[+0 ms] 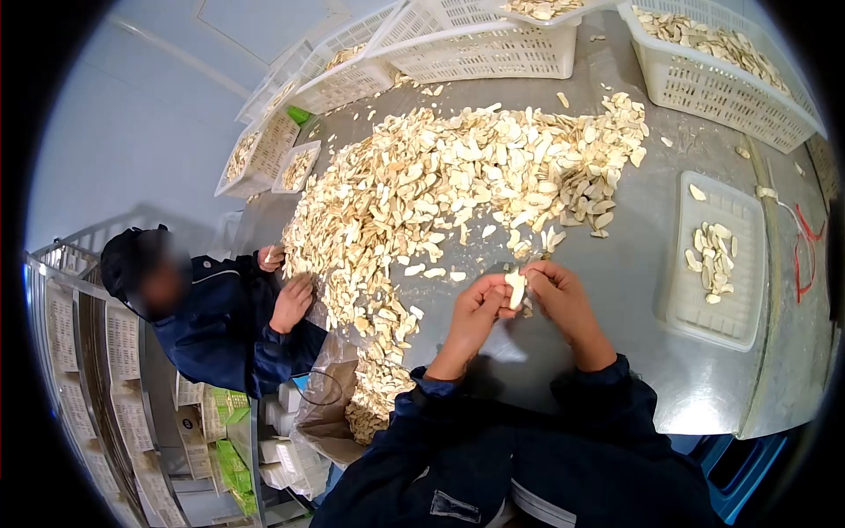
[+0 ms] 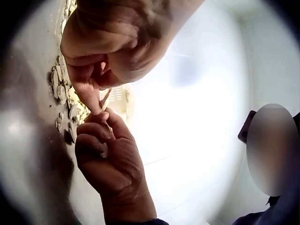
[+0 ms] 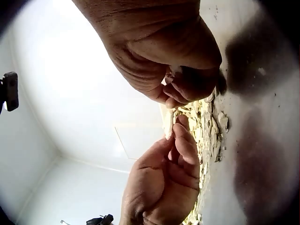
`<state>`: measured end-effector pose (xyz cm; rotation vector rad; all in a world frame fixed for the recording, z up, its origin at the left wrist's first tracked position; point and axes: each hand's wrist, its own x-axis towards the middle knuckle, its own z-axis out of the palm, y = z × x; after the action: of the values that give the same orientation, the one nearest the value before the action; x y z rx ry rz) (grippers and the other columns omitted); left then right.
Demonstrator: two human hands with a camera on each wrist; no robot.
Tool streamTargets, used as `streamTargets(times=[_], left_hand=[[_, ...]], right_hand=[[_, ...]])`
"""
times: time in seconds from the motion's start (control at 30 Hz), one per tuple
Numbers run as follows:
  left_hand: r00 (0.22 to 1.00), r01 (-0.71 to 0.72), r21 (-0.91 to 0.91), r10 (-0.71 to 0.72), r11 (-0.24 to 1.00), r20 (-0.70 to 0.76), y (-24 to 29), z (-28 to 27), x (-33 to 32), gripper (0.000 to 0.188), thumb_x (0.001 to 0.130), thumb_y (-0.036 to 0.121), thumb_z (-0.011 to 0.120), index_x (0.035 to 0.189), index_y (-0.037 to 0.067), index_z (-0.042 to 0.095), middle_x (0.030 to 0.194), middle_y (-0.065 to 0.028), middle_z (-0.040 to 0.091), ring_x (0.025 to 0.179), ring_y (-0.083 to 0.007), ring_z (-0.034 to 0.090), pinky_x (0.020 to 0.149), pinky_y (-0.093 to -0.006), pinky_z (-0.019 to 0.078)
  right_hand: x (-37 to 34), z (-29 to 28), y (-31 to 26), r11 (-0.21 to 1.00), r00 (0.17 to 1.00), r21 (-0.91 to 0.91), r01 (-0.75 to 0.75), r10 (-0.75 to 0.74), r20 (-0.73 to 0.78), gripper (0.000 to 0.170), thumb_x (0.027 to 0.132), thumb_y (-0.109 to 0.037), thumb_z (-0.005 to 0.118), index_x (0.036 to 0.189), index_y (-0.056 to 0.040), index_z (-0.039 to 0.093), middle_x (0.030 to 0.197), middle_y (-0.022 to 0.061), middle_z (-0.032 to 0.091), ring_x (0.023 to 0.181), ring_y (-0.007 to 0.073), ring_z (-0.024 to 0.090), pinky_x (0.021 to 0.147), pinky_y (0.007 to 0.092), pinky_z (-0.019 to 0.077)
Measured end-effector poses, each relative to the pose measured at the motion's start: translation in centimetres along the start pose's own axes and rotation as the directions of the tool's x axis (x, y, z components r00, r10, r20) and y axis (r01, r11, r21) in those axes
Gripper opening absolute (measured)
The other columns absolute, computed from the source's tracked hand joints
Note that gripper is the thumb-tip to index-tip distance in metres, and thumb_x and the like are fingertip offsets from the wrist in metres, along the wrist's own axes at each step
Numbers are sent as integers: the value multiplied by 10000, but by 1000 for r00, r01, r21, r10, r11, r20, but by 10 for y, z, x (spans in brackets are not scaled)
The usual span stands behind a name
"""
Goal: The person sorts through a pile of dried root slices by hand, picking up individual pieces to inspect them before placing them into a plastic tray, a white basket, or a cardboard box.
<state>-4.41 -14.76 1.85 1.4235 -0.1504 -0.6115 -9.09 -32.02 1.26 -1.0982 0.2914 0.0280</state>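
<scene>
Over the near part of the metal table, my left hand (image 1: 475, 312) and right hand (image 1: 568, 304) meet fingertip to fingertip. Between them is a pale dried slice (image 1: 516, 289), cream-coloured and flat, pinched at its edge by each hand. The right wrist view shows the slice (image 3: 168, 123) spanning the fingertips of both hands. Another whitish bit (image 3: 176, 70) shows inside the curled fingers of the right hand. Beyond the hands spreads a large heap of similar slices (image 1: 440, 167), with a few loose slices (image 1: 431, 273) at its near edge.
A shallow white tray (image 1: 748, 308) with several slices stands at right. White perforated baskets (image 1: 493, 55) of slices line the far edge. At left, another person (image 1: 238, 308) has both hands at the heap. A lined bag (image 1: 326, 431) with slices stands below the table edge.
</scene>
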Motion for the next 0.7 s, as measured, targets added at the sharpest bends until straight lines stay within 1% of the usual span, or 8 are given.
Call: streamTargets(times=[0.03, 0.2, 0.3, 0.4, 0.43, 0.53, 0.63, 0.7], left_hand=[[1000, 9, -10, -9, 1000, -2, 0, 0, 0, 280, 1042, 184, 516, 1238, -6, 578, 1001, -81, 688, 831, -130, 675, 733, -252, 551], [998, 53, -6, -53, 999, -16, 7, 4, -2, 303, 1042, 203, 521, 1261, -1, 568, 1023, -80, 688, 873, -129, 670, 758, -256, 552], [999, 41, 54, -41, 998, -3, 3, 2, -2, 280, 1023, 175, 560, 1246, 6, 576, 1037, -65, 689, 881, -117, 661, 758, -255, 546], [998, -46, 79, 42, 996, 54, -1, 3, -3, 269, 996, 138, 603, 1234, 13, 585, 1040, -48, 689, 894, -103, 651, 750, -250, 540], [998, -48, 79, 44, 996, 50, -1, 3, -3, 268, 990, 130, 611, 1232, 16, 587, 1036, -44, 688, 895, -100, 648, 749, -249, 538], [999, -41, 76, 39, 996, 34, -1, 3, -3, 268, 978, 116, 628, 1226, 20, 593, 1022, -34, 685, 896, -93, 644, 748, -244, 535], [1000, -10, 40, 10, 999, 4, 0, -4, -1, 264, 976, 121, 632, 1216, 16, 595, 1011, -37, 681, 885, -94, 649, 746, -237, 540], [1000, 8, -19, -8, 1000, -18, 4, -7, 0, 258, 974, 124, 636, 1205, 15, 597, 1006, -43, 679, 873, -100, 654, 744, -233, 545]], right_hand=[[0, -2, 1, 1000, 1000, -14, -1, 1, 2, 189, 960, -169, 584, 1014, -19, 684, 864, -19, 654, 785, 48, 567, 692, 209, 456], [1, -1, 3, 1000, 1000, -5, 6, -6, -1, 175, 960, -157, 583, 1001, -15, 677, 835, -28, 637, 748, 45, 554, 657, 210, 449], [1, 0, 2, 1000, 1000, -2, 3, -3, 29, 174, 966, -156, 582, 1013, -13, 669, 817, -31, 625, 727, 41, 547, 635, 208, 444], [1, -1, 4, 999, 997, 44, -17, 14, 74, 174, 971, -152, 582, 1046, -14, 657, 820, -32, 622, 711, 34, 536, 622, 201, 439], [1, -2, 5, 997, 996, 68, -28, 21, 91, 175, 972, -149, 582, 1059, -15, 653, 824, -32, 623, 706, 31, 532, 619, 198, 438], [0, 0, 2, 1000, 997, 1, -5, 5, 81, 177, 953, -132, 608, 1091, -26, 645, 857, -29, 627, 686, 32, 518, 616, 193, 436], [3, 5, 15, 980, 982, -69, 184, -180, 55, 190, 916, -115, 651, 1093, -45, 654, 893, -26, 640, 665, 35, 515, 601, 194, 432], [-1, 6, 10, 943, 976, -251, 217, -211, 50, 205, 895, -110, 670, 1091, -48, 662, 910, -12, 654, 658, 45, 522, 595, 205, 436]])
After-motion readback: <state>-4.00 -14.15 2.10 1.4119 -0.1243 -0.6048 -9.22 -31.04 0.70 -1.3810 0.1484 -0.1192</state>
